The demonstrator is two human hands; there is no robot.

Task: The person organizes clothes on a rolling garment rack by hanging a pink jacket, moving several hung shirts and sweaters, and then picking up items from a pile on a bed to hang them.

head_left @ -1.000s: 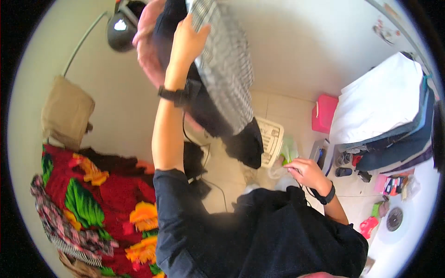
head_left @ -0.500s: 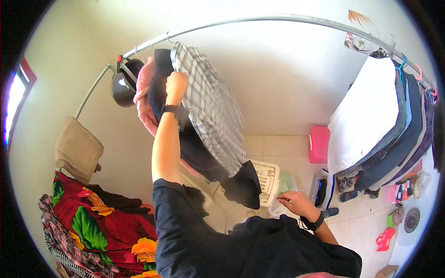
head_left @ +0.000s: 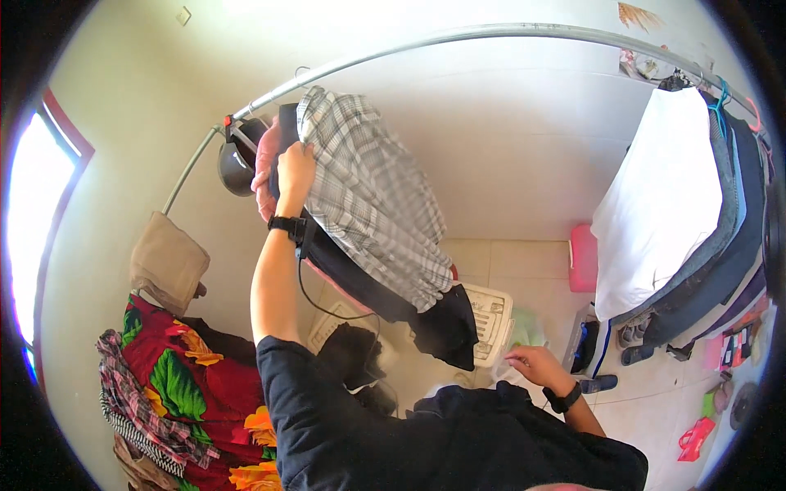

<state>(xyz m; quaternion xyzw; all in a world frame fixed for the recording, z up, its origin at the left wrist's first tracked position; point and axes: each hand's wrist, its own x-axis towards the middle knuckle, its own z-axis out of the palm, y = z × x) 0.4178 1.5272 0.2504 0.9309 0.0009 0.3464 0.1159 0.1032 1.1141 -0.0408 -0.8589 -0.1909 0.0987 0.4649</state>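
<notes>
A grey-and-white plaid cloth shirt (head_left: 372, 184) is hanging from a silver metal rod (head_left: 458, 34); the left hand (head_left: 295, 172) is gripping its edge. The right hand (head_left: 540, 366) is hovering near a cream rectangular plastic object (head_left: 494, 323); I cannot tell whether its fingers are holding anything.

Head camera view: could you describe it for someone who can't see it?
A person's left hand holds a grey checked shirt hanging from a metal rail, the right hand low and partly curled. A white garment and darker clothes hang farther right.
</notes>
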